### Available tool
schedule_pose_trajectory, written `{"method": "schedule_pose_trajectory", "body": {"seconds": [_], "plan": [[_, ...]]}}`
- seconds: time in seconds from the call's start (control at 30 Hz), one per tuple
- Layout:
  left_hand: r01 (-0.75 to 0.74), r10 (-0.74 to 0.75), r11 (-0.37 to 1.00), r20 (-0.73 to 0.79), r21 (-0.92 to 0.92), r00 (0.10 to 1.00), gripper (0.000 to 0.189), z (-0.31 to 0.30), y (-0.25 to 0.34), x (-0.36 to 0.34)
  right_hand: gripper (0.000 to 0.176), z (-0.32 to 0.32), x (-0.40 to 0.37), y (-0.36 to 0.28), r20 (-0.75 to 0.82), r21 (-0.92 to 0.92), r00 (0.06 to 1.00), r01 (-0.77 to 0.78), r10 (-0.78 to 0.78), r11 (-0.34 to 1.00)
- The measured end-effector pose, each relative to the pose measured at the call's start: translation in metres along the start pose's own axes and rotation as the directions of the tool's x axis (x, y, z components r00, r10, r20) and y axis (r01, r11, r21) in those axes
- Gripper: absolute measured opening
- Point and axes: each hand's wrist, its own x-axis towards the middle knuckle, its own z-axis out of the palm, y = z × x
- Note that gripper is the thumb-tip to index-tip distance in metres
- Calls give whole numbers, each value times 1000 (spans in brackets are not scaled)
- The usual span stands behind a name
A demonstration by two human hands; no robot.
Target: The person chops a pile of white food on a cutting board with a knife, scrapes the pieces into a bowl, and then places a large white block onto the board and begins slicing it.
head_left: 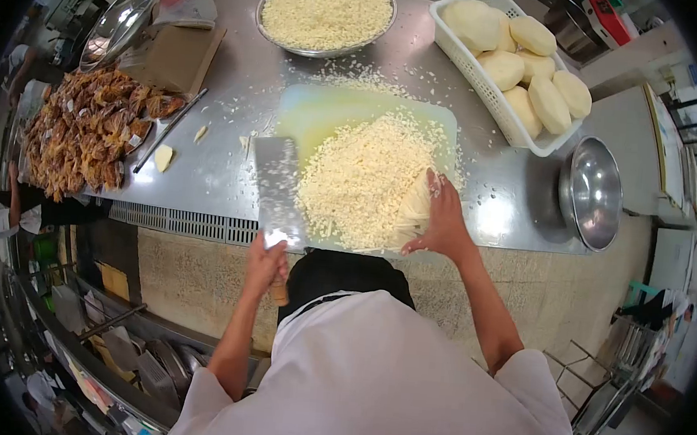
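My left hand (264,265) is closed around the wooden handle of a cleaver (278,184). Its broad blade, specked with pale bits, stands along the left side of a heap of finely diced potato (363,178). Fingers spread, my right hand (443,220) rests against the heap's right side, touching some thin potato strips (414,210). Under the heap lies a pale green cutting board (300,105). What the right palm covers is hidden.
A bowl of diced potato (326,14) stands at the back. Peeled potatoes (550,102) fill a white basket (487,90) at right, near a steel bowl (590,194). Browned meat pieces (83,134) and a thin dark rod (169,130) lie left. Other people are at the far left.
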Motion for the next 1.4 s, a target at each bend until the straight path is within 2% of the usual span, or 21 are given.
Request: {"method": "schedule_pose_trajectory", "body": {"seconds": [0.1,0.17,0.23,0.27,0.33,0.37,0.43,0.5,0.57,0.6,0.7,0.73,0.83,0.93,0.97,1.03,1.1,1.13,1.2,1.3,1.4], "plan": [[37,-36,999,112,-11,993,21,64,10,10,146,3,-9,-19,-3,-155,1000,-29,29,988],[-62,55,997,142,46,988,26,84,25,28,143,8,-8,-21,-43,-140,998,-47,41,989],[-209,160,937,187,279,969,23,96,53,33,139,11,-3,-16,-94,-131,994,-68,56,989],[-216,164,934,198,286,967,23,98,66,28,134,14,0,-10,-112,-66,991,-84,76,994],[-366,320,678,192,638,928,21,99,91,15,130,15,5,-6,-137,12,984,-113,114,994],[-370,313,668,207,646,927,21,102,98,5,129,15,7,-7,-148,29,979,-137,140,990],[-488,477,398,279,776,833,23,110,105,-10,127,14,8,-7,-170,55,969,-171,178,984],[-496,451,407,303,767,839,22,122,87,9,126,13,6,-7,-125,12,975,-182,182,983],[-503,399,177,405,846,822,23,132,65,44,125,10,2,-5,-136,32,976,-167,169,985],[-514,362,226,418,828,833,20,130,69,58,124,9,0,-6,-141,48,978,-148,153,988],[-488,295,295,408,821,864,17,143,128,10,121,0,-4,-10,-182,124,975,-102,124,987],[-547,406,232,431,804,806,15,143,125,-2,121,2,-2,-10,-188,132,973,-108,132,985],[-473,363,215,379,855,851,14,150,100,-8,113,14,-1,-5,-237,138,962,-107,138,985],[-496,302,159,436,854,848,17,154,85,26,106,21,-2,-5,-290,150,950,-76,117,986],[-525,292,110,477,844,829,19,153,86,33,96,17,-3,-7,-333,149,938,-53,101,987],[-551,278,179,495,815,823,20,157,115,-2,87,15,-8,-6,-370,147,924,-42,94,988],[-491,264,221,433,843,862,21,160,124,-23,50,20,-3,-5,-576,204,817,123,18,971],[-480,282,213,416,851,864,21,162,115,-24,50,24,-1,-7,-576,209,817,116,26,971],[-553,276,187,496,812,823,22,165,82,5,22,33,5,-13,-654,159,756,165,-22,973],[-636,299,134,581,760,757,25,168,74,26,17,44,13,-19,-665,26,746,70,-35,997],[-505,150,181,484,844,862,25,175,122,-31,17,47,15,-16,-640,-4,768,34,-28,999]]}}
